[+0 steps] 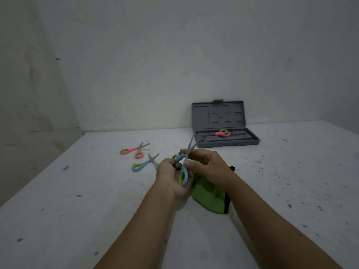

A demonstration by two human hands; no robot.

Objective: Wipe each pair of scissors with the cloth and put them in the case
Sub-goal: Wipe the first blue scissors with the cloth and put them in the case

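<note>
Blue scissors with green-lined handles (184, 172) are held over the table, blades apart and pointing away from me. My left hand (171, 176) grips the handles from below. My right hand (207, 167) pinches the scissors near the pivot and also holds a green cloth (208, 199) that hangs down to the table. A second pair of blue scissors (144, 164) and a pair of pink scissors (134, 150) lie on the table to the left. The grey case (225, 140) stands open at the back, with pink scissors (223, 133) inside its tray.
The white table (77, 220) is speckled with dark marks and meets white walls behind and at the left. The case lid (217, 115) leans upright against the back wall.
</note>
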